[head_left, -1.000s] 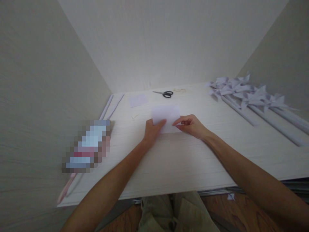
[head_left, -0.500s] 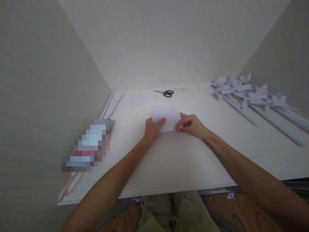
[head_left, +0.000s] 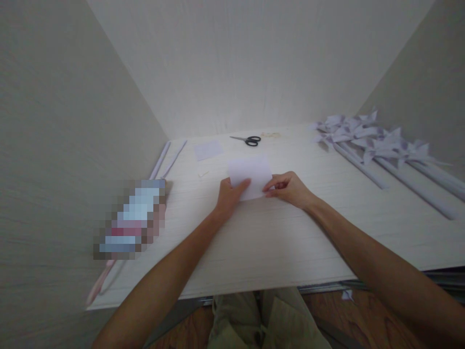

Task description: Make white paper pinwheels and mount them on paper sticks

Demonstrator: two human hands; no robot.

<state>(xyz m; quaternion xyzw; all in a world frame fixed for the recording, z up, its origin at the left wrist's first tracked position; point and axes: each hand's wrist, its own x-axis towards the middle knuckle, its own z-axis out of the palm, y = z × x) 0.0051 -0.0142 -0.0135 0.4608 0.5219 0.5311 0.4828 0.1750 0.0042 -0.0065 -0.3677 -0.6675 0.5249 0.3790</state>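
Observation:
A pale sheet of paper [head_left: 250,172] lies folded on the white table [head_left: 276,232] in front of me. My left hand [head_left: 229,198] rests on the sheet's near left corner, fingers curled, thumb lying across the paper. My right hand [head_left: 288,188] pinches the near right edge of the same sheet between thumb and fingertips.
Black-handled scissors [head_left: 249,140] lie at the back of the table, and a small paper square [head_left: 208,150] sits to their left. Several paper pinwheels on rolled sticks [head_left: 378,145] lie at the right. Thin paper rolls [head_left: 165,157] run along the left wall beside a blurred object [head_left: 131,219].
My right hand has shifted slightly along the near right edge of the sheet, fingers closing tighter. The left hand and the paper have barely moved.

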